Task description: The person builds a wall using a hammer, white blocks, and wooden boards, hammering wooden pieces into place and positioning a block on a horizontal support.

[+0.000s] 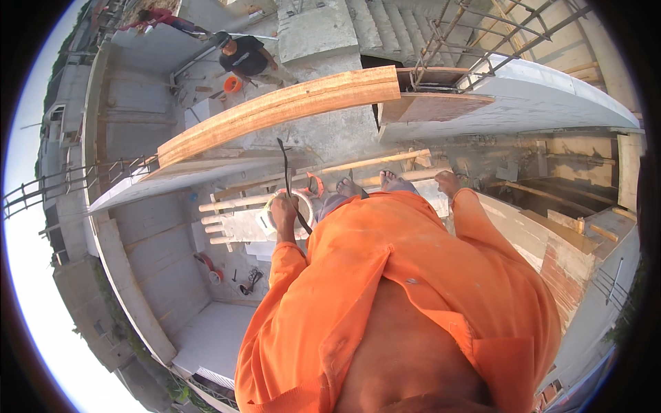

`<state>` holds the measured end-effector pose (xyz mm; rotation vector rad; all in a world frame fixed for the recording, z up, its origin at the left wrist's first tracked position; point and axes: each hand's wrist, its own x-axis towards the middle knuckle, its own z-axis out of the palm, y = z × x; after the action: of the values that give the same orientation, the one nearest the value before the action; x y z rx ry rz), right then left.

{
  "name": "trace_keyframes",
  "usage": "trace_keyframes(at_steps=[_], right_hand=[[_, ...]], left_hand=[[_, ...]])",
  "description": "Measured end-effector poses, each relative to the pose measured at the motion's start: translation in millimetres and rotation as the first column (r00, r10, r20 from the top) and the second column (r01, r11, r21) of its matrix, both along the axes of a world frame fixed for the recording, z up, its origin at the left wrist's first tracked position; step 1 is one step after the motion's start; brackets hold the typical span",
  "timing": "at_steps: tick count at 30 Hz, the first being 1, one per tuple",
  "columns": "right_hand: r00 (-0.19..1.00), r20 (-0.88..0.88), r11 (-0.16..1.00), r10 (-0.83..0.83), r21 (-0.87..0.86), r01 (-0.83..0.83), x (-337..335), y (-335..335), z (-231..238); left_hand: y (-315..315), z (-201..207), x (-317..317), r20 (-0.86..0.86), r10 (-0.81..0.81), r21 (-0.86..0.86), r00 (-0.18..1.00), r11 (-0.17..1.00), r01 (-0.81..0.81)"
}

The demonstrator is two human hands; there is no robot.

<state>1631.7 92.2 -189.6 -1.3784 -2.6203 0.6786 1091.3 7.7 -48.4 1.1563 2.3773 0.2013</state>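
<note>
My left hand (284, 208) is closed around a long, thin dark bar (285, 165), which sticks up and down past my fist. Behind that hand shows a pale round bucket (308, 210) with an orange piece (316, 184) at its rim. My right hand (448, 183) is a fist at my right side; whatever may be in it is hidden. Ahead of my feet (372, 183), a long orange-brown wooden board (279, 113) runs along the top of a white wall. Its right end meets a darker board (441, 104) beside the rebar.
Underfoot are wooden poles (375, 160) of a raised platform. A rebar cage (475, 41) rises at the right end of the wall; more rebar (62, 180) juts out left. Beyond the wall, a person in a black shirt (246, 58) stands near an orange bucket (233, 84). Concrete steps (389, 27) lie farther off.
</note>
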Motion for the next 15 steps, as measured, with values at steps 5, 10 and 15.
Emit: trace_keyframes(at_steps=[5,10,15], right_hand=[[0.967,-0.004,0.96,-0.255,-0.119,0.253,-29,-16,24],[0.602,0.006,0.473,-0.798,-0.613,0.633,-69,-32,70],[0.664,-0.043,0.611,-0.746,-0.441,0.657,-50,-92,53]], left_hand=[[76,73,10,-0.099,-0.012,0.188,0.995,0.982,0.031],[146,105,-2,-0.282,-0.139,0.141,0.949,0.973,0.185],[199,94,-17,-0.343,-0.354,0.098,0.87,0.908,0.408]])
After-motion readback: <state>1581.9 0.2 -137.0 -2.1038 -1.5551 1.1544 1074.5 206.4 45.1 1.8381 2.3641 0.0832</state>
